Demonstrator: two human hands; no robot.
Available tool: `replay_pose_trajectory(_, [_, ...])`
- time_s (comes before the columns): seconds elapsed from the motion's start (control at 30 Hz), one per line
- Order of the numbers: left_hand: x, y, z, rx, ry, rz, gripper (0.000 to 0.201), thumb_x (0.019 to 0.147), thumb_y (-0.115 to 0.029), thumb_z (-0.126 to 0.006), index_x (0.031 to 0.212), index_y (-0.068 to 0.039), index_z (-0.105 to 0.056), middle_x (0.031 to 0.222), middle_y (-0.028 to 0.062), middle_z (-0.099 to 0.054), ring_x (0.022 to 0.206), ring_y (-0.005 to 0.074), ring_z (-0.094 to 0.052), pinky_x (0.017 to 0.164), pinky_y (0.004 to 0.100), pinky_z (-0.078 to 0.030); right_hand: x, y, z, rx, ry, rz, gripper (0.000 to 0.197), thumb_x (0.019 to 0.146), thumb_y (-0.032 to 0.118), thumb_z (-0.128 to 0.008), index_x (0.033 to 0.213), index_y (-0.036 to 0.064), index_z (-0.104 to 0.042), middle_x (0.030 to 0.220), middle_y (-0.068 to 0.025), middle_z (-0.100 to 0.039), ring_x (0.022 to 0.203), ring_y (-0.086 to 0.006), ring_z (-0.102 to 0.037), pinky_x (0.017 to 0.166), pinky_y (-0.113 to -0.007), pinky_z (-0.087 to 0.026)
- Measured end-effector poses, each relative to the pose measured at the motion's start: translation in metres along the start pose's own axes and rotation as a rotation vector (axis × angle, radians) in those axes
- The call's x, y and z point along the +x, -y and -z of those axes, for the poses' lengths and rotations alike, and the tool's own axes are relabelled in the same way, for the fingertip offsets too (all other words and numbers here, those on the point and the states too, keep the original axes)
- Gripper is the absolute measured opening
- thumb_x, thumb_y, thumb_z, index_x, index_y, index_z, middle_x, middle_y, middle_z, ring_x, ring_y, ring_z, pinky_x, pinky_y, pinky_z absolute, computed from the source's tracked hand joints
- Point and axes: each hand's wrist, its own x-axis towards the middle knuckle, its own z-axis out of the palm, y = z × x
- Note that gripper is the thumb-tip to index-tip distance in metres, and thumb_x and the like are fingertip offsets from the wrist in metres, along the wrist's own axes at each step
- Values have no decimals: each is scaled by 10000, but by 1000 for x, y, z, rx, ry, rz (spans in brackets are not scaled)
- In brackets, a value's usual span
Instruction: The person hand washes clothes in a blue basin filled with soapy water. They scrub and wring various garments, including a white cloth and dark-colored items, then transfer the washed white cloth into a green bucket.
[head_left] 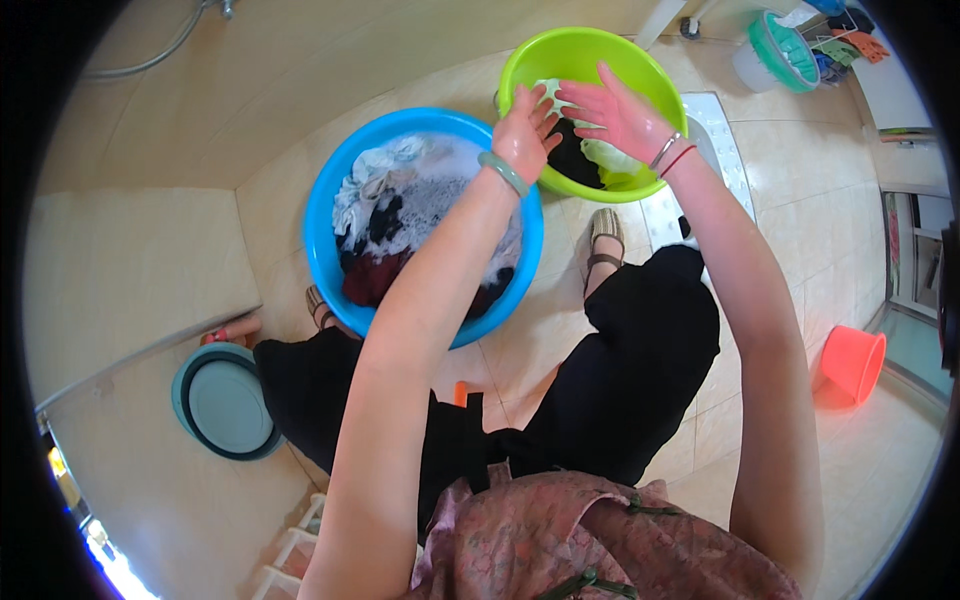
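Observation:
Both hands are raised over the gap between two basins, palms partly up and fingers apart, with nothing in them. My left hand (524, 135), with a green bangle at the wrist, is above the near rim of the green basin (660, 85). My right hand (622, 118) looks wet and hangs over the green basin's right part. Inside that basin lie black cloth (572, 160) and pale green-white cloth (612, 158). The blue basin (318, 205) to the left holds sudsy water (440, 195), white cloth (375, 180), dark cloth and maroon cloth (370, 278).
A white squat-toilet surround (735, 165) lies right of the green basin. A teal-lined bin (782, 55) stands at the far right, a coral bucket (852, 362) at the right. A grey-green collapsible basin (228, 400) leans by my left knee. A shower hose (150, 68) hangs at upper left.

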Motion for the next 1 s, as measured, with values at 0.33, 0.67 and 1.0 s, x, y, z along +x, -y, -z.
replay_pose_trajectory(0.33, [-91, -88, 66, 125, -116, -43, 635, 984, -542, -393, 1494, -174, -300, 1548, 92, -261, 1359, 279, -320, 1047, 566, -324, 18, -2, -122, -310, 103, -99, 850, 890, 683, -472, 1464, 66, -361, 1507, -159, -340, 1326, -307, -396, 1054, -428, -376])
replay_pose_trajectory(0.67, [-156, -125, 126, 8, -126, -148, 594, 1003, -527, -357, 1447, -132, -383, 1439, 89, -418, 1280, 252, -402, 1073, 487, -311, 53, -25, -199, -354, 290, -212, 865, 879, 724, -429, 1462, 87, -368, 1487, -141, -375, 1234, -328, -477, 1009, -468, -411])
replay_pose_trajectory(1.0, [-144, -122, 145, 213, -293, -13, 654, 973, -598, -357, 1457, -158, -373, 1476, 85, -386, 1348, 277, -337, 1113, 524, -241, 78, -32, -170, -385, 389, -186, 938, 846, 770, -421, 1485, 91, -324, 1532, -155, -304, 1321, -368, -388, 1054, -499, -367])
